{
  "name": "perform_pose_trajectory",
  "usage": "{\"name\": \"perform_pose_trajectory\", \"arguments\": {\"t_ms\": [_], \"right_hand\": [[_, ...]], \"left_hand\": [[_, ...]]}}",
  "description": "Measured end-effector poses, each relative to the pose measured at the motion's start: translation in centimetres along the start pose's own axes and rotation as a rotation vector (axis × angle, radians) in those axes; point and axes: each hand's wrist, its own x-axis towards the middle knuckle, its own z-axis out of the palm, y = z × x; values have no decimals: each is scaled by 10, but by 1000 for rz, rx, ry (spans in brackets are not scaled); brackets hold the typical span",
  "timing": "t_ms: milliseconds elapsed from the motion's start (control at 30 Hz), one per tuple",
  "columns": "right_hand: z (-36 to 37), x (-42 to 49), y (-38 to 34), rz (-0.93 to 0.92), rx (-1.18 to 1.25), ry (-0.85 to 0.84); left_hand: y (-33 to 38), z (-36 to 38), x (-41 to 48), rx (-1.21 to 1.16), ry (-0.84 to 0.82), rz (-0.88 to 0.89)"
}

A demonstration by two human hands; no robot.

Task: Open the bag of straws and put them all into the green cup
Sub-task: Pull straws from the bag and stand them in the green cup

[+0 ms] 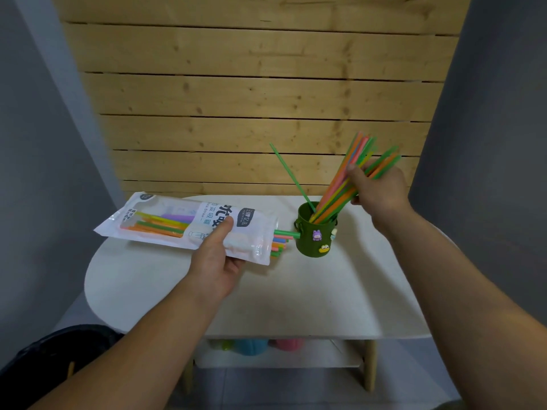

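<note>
My left hand (217, 255) grips a white plastic bag of straws (165, 223), held flat above the table's left side, thumb on top. Coloured straw ends (279, 242) poke out of the bag's open right end, one green end touching the cup. The dark green cup (315, 235), with small cartoon charms on its side, stands upright on the table. My right hand (377, 187) is shut on a bundle of orange, green and yellow straws (340, 184) whose lower ends sit inside the cup. A single green straw (291, 176) leans left out of the cup.
The white rounded table (296, 291) stands against a wooden slat wall (251, 99). A lower shelf (266, 356) holds blue and pink objects. A dark object (59, 350) sits at the lower left by the floor.
</note>
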Motion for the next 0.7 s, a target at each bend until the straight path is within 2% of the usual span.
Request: {"name": "perform_pose_trajectory", "arguments": {"t_ms": [267, 333, 400, 467, 533, 633, 700], "right_hand": [[0, -7, 15, 169, 177, -18], [3, -14, 22, 229, 103, -2], [3, -22, 26, 305, -79, -11], [0, -32, 20, 449, -146, -122], [-1, -45, 13, 569, -98, -328], [6, -62, 7, 522, 46, -533], [17, -68, 7, 438, 148, -562]], "left_hand": [[1, 2, -3, 5, -14, 2], [1, 3, -4, -2, -21, 11], [1, 4, -4, -12, -25, 25], [2, 5, -5, -20, -34, 35], [3, 6, -7, -28, -45, 42], [4, 9, -11, -28, -75, 49], [4, 11, -14, -16, -95, 53]]}}
